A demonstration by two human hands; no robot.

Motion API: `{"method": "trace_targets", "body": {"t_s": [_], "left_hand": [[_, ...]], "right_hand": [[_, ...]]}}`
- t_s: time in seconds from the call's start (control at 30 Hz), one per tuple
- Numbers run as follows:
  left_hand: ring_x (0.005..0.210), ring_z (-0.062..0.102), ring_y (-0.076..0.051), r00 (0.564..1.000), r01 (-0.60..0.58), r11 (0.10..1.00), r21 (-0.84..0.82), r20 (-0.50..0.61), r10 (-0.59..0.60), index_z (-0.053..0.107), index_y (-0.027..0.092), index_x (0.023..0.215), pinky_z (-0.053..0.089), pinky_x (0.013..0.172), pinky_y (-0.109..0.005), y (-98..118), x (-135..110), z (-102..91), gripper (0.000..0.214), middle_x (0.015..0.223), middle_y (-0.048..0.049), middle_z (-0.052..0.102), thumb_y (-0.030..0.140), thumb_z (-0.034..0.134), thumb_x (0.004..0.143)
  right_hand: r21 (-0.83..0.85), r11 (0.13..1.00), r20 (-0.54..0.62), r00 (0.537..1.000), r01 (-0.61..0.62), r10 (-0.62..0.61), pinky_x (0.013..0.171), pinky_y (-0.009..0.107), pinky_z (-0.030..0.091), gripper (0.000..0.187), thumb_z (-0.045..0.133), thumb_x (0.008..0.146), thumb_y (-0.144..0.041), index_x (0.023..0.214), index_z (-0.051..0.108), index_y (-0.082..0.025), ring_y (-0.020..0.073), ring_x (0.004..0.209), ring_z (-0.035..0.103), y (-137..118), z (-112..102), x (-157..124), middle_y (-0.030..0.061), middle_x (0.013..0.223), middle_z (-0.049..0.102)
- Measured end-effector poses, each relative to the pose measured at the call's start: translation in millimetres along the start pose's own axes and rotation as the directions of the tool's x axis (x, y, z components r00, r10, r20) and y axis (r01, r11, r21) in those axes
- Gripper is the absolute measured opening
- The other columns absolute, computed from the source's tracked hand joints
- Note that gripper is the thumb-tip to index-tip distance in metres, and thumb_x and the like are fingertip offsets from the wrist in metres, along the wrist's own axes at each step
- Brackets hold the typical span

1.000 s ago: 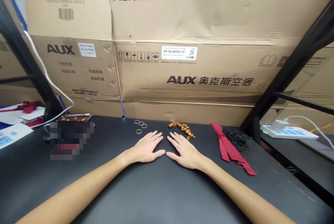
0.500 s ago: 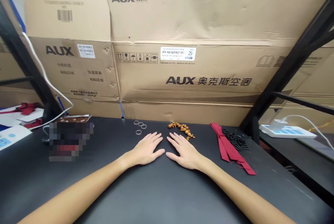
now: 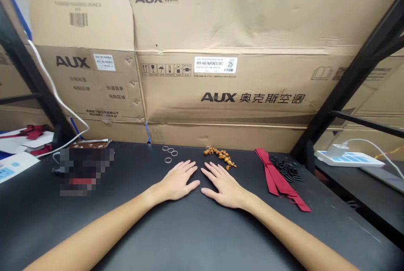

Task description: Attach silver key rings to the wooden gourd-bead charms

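My left hand [image 3: 179, 181] lies palm down on the black tabletop [image 3: 189, 237], fingers stretched and slightly apart. Beside it my right hand [image 3: 224, 186] rests the same way, thumb pointing toward the left one. Neither holds anything. Just beyond the left fingertips are several thin metal rings [image 3: 168, 160]. Behind the right fingertips lies a cluster of glossy golden-brown gourd-shaped beads [image 3: 226, 160]. Farther right are red ribbon strips [image 3: 277, 182], with a heap of black loop-shaped pieces [image 3: 288, 168] next to them.
Large cardboard boxes [image 3: 252, 73] stand along the back edge. A blurred-out item [image 3: 85, 174] sits at the left, near a white cable [image 3: 63, 102]. Black metal frame posts [image 3: 344, 81] slant up at both sides. A white power strip [image 3: 350, 159] lies on the surface at right.
My right hand has shifted very slightly down and to the right. The left hand and the objects stay as they were.
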State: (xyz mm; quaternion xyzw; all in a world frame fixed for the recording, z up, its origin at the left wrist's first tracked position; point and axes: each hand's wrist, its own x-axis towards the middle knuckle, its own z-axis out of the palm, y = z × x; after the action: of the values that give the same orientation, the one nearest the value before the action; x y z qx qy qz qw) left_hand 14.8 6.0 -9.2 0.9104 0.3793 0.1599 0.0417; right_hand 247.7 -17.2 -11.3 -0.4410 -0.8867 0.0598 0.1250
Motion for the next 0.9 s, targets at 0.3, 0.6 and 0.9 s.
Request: {"method": "trace_targets", "body": {"t_s": [0.3,0.6,0.9], "left_hand": [[0.133,0.034,-0.044,0.922,0.371,0.915,0.16,-0.18,-0.343,0.054,0.015,0.127,0.022,0.104,-0.066,10.9,-2.5,7.0,0.062,0.14,-0.0197,0.047,0.062,0.042,0.088],[0.125,0.048,-0.031,0.978,0.168,0.977,0.133,-0.143,-0.149,0.052,0.015,0.125,0.037,0.105,-0.045,16.1,-2.8,2.8,0.044,0.13,-0.0145,0.056,0.045,0.042,0.094],[0.132,0.036,-0.039,0.963,0.24,0.964,0.111,-0.151,-0.222,0.053,0.016,0.125,0.024,0.107,-0.062,3.2,2.1,-2.5,0.059,0.141,-0.0189,0.043,0.059,0.051,0.085]], "right_hand": [[-0.116,0.977,-0.366,0.922,-0.18,0.126,0.101,0.045,0.037,0.03,0.048,0.091,-0.036,0.108,0.066,-0.019,0.0283,0.12,0.049,-5.0,3.4,2.4,0.0116,0.125,0.06],[-0.183,0.929,-0.399,0.888,-0.321,0.228,0.09,0.044,0.041,0.03,0.048,0.091,-0.04,0.105,0.064,-0.018,0.0297,0.105,0.054,-2.6,9.5,5.3,0.0122,0.114,0.063],[-0.144,0.946,-0.391,0.895,-0.289,0.214,0.086,0.043,0.042,0.026,0.049,0.091,-0.039,0.101,0.063,-0.019,0.0282,0.103,0.055,-4.6,6.9,4.5,0.0113,0.11,0.064]]}}
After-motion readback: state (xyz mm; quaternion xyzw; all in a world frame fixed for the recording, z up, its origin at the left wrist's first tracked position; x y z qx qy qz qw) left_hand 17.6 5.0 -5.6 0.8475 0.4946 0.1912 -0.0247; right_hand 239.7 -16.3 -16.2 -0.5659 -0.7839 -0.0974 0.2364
